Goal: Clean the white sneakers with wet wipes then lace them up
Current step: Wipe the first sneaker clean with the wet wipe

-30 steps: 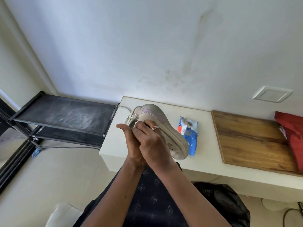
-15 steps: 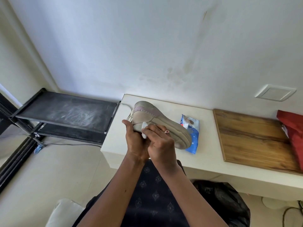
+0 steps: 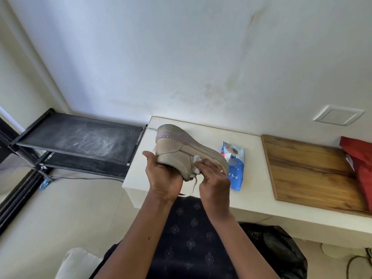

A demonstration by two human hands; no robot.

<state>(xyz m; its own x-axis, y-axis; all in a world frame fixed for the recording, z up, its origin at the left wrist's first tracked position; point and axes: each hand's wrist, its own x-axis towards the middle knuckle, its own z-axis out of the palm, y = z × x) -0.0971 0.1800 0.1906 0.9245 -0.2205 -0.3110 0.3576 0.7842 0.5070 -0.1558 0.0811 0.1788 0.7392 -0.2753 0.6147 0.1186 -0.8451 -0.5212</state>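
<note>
A dingy white sneaker [image 3: 177, 147] with a lilac stripe is held in the air above the white table's left end, heel up and to the left, sole facing away. My left hand [image 3: 163, 174] grips it from below at the opening. My right hand [image 3: 214, 178] pinches a small white wet wipe [image 3: 196, 159] against the shoe's side. A loose lace [image 3: 193, 185] hangs down between my hands. The blue wet-wipe pack [image 3: 234, 166] lies flat on the table just right of the shoe. No second sneaker is in view.
The white table [image 3: 251, 190] carries a wooden board [image 3: 310, 172] and a red bag [image 3: 360, 162] at the far right. A black shelf rack [image 3: 80, 139] stands to the left. A black plastic bag [image 3: 277, 252] sits on the floor under the table.
The sneaker has turned so its side and heel face me, and my right hand has slid from the heel down toward the lace area with the wipe.
</note>
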